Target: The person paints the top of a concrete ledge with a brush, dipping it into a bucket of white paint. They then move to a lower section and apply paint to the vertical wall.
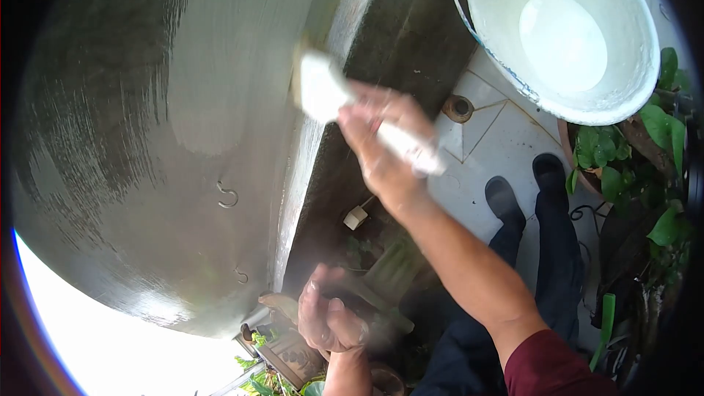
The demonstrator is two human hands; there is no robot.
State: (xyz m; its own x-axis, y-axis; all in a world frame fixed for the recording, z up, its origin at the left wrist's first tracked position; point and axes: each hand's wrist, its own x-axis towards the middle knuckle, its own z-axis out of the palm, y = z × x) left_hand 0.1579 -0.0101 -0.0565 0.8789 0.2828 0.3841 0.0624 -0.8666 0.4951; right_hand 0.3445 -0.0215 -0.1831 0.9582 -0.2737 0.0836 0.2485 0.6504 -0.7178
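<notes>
My right hand (385, 132) is closed around the handle of a white brush (323, 88), blurred by motion. The bristle end of the brush is at the pale edge strip of a grey wall (235, 88), which carries wet-looking, lighter streaks. Lower down, my left hand (330, 315) is held up with its palm showing and its fingers loosely curled and apart, with nothing in it. A white bucket (499, 66) with pale liquid inside stands at the upper right, beyond my right hand.
Two metal hooks (228, 194) stick out of the wall. A small white block (356, 218) hangs by the dark lower wall. Leafy plants (664, 128) line the right side. My feet (502, 198) stand on white floor tiles (477, 147) near a small round brown object (459, 108).
</notes>
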